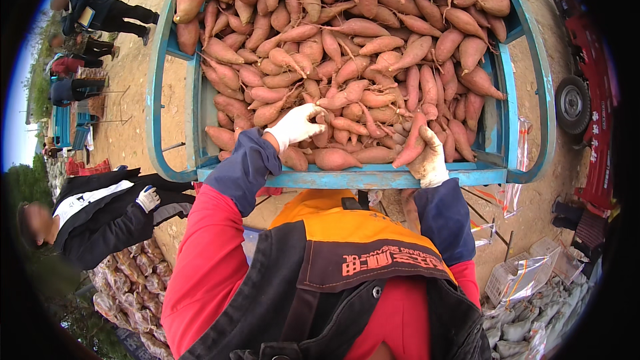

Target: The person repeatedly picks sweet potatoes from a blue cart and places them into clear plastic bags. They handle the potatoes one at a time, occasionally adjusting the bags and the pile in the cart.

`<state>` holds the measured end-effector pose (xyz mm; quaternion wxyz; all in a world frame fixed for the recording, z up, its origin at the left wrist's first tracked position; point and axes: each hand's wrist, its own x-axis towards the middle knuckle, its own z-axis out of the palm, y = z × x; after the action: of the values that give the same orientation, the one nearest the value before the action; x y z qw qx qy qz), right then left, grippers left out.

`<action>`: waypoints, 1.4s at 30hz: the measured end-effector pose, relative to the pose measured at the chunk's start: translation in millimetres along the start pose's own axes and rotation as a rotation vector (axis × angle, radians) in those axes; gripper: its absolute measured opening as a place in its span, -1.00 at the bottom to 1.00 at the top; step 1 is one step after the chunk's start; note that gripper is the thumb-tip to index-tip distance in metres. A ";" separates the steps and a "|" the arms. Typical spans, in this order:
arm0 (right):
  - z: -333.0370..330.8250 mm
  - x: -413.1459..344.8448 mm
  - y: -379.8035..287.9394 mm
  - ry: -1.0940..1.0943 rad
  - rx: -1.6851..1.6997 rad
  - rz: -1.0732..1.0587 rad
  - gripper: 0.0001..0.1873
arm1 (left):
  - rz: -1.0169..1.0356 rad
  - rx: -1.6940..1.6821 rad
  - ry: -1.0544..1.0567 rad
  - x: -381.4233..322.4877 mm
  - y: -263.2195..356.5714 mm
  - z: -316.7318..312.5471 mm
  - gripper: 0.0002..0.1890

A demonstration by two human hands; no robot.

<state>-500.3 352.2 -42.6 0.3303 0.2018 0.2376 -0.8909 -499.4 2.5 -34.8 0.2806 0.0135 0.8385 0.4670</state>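
A heap of reddish sweet potatoes [345, 55] fills a blue metal-framed bin [380, 178] in front of me. My right hand [431, 159], in a white glove soiled with earth, grips one sweet potato [412, 141] near the bin's front edge. The potato is tilted, its lower tip close to the blue rim. My left hand [302, 126], also in a white glove, is over the front left part of the heap. Its fingers are curled beside a sweet potato; whether they grip it is not clear. Dark blue sleeve covers [246, 170] wrap both forearms.
A person in a dark jacket [107, 230] stands at my left, near a stack of bagged produce [132, 290]. Farther left, several people [102, 7] stand on the dirt ground. A red vehicle [595, 110] is at the right. Plastic crates [515, 272] and filled bags [525, 327] lie lower right.
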 end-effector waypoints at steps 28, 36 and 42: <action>-2.5 -6.0 9.5 -0.076 -0.010 0.099 -0.30 | -0.183 -0.568 0.102 28.2 -3.1 22.1 -0.58; 12.1 -2.5 9.7 -0.076 -0.098 -0.007 -0.30 | -0.103 -1.409 -0.240 -10.8 49.6 57.3 -0.49; 8.0 -4.1 8.2 -0.015 -0.080 -0.038 -0.30 | 0.038 -1.227 -0.376 0.4 67.9 68.2 -0.42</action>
<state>-493.4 344.3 -36.4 0.3231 0.1771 0.2742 -0.8883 -483.1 93.9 -9.0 0.3715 -0.0531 0.3547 0.8564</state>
